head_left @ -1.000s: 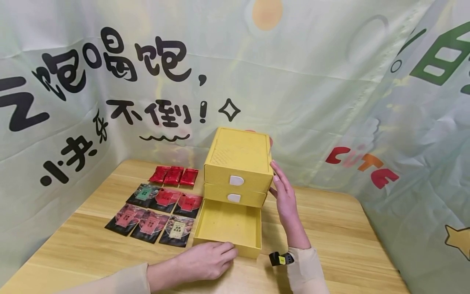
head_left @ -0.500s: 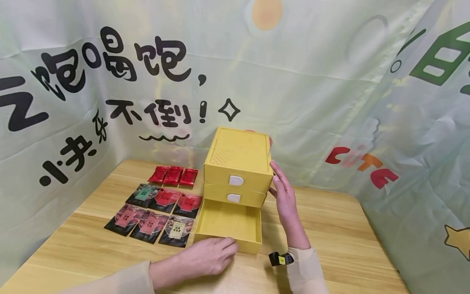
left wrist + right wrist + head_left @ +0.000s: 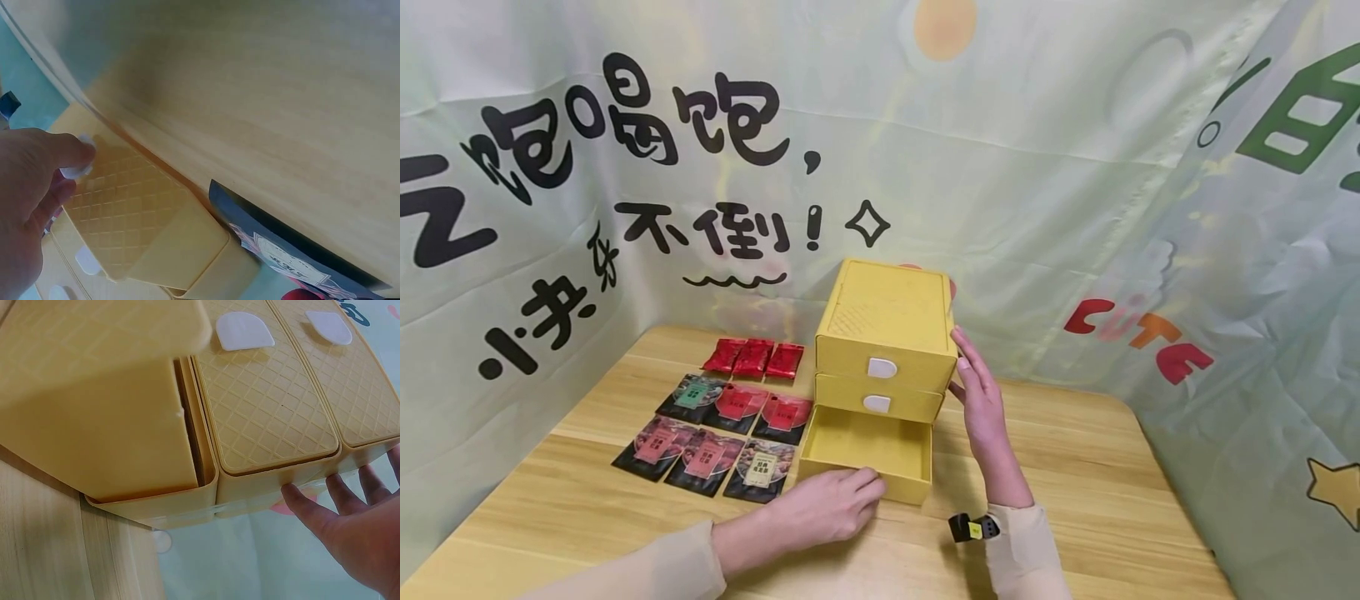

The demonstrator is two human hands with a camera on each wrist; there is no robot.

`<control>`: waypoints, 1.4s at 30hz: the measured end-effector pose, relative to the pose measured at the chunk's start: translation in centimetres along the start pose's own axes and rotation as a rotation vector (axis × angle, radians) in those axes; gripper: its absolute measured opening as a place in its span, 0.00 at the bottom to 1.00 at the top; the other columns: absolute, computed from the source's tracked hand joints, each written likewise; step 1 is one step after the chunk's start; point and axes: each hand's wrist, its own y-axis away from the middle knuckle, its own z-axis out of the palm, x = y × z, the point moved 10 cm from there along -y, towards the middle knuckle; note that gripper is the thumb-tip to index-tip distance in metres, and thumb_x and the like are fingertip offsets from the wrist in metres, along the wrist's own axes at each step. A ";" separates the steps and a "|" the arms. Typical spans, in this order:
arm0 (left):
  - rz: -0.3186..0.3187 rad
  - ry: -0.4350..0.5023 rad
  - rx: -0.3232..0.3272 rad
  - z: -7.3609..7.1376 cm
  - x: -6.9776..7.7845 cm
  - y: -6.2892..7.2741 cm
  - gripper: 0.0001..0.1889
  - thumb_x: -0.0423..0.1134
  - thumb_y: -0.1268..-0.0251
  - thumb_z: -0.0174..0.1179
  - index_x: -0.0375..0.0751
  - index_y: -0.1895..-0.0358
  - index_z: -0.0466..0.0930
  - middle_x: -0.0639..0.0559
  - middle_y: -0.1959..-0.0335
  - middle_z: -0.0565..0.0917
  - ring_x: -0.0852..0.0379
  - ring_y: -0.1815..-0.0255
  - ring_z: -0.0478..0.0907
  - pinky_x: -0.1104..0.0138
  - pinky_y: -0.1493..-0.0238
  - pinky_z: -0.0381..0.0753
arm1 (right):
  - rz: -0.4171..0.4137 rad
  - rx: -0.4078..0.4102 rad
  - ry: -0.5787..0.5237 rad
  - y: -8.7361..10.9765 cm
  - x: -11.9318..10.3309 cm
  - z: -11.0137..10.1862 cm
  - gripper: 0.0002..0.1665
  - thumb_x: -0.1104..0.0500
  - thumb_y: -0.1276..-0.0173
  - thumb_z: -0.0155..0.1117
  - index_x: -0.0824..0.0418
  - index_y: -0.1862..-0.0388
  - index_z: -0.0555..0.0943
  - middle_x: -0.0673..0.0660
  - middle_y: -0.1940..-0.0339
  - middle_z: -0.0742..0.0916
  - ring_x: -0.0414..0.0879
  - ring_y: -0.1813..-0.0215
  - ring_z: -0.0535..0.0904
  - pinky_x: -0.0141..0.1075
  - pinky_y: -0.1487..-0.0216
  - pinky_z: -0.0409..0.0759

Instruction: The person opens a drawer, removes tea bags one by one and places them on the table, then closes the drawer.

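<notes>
A yellow three-tier drawer unit (image 3: 887, 304) stands on the table, its bottom drawer (image 3: 906, 487) pulled partway out. Nothing lies in the visible part of that drawer. In the left wrist view, my left hand (image 3: 25, 194) pinches the white pull tab (image 3: 76, 170) on the drawer's waffle-patterned front between thumb and fingers. The head view hides this tab behind the hand. My right hand (image 3: 983, 408) rests with extended fingers (image 3: 306, 506) against the unit's right side. Both upper drawers, each with a white tab (image 3: 882, 367), are closed.
Left of the unit lie rows of flat black packets (image 3: 707, 454) with printed pictures. Behind them sit 3 shiny red packets (image 3: 754, 358). A printed curtain (image 3: 1037, 167) hangs behind the wooden table (image 3: 1075, 475). A black band (image 3: 973, 528) shows at my right wrist.
My left hand has pushed the bottom drawer further inward, so less of its inside shows. My right hand stays against the unit's side, and the packets have not moved.
</notes>
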 end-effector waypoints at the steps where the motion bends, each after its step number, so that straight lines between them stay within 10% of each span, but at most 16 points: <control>1: -0.003 0.003 0.003 0.1 -0.1 -0.1 0.10 0.33 0.39 0.61 0.51 0.58 0.88 0.53 0.53 0.77 0.58 0.52 0.74 0.79 0.59 0.81 | -0.002 -0.001 -0.002 0.0 0.0 0.0 0.30 0.46 0.14 0.47 0.50 0.18 0.67 0.42 0.17 0.66 0.44 0.18 0.60 0.62 0.25 0.66; 26: -0.109 0.039 0.058 2.0 -2.5 -1.2 0.21 0.24 0.41 0.46 0.52 0.67 0.87 0.53 0.56 0.76 0.60 0.58 0.71 0.78 0.68 0.77 | -0.010 0.003 -0.003 0.1 0.0 0.0 0.30 0.46 0.14 0.48 0.51 0.19 0.67 0.43 0.18 0.67 0.43 0.18 0.60 0.62 0.25 0.66; 42: -0.163 0.055 -0.008 3.4 -3.7 -2.1 0.10 0.29 0.42 0.65 0.51 0.65 0.87 0.53 0.56 0.74 0.59 0.58 0.70 0.79 0.69 0.79 | -0.008 0.005 0.003 0.0 0.0 -0.1 0.30 0.46 0.14 0.47 0.51 0.19 0.67 0.43 0.18 0.67 0.44 0.19 0.61 0.62 0.25 0.66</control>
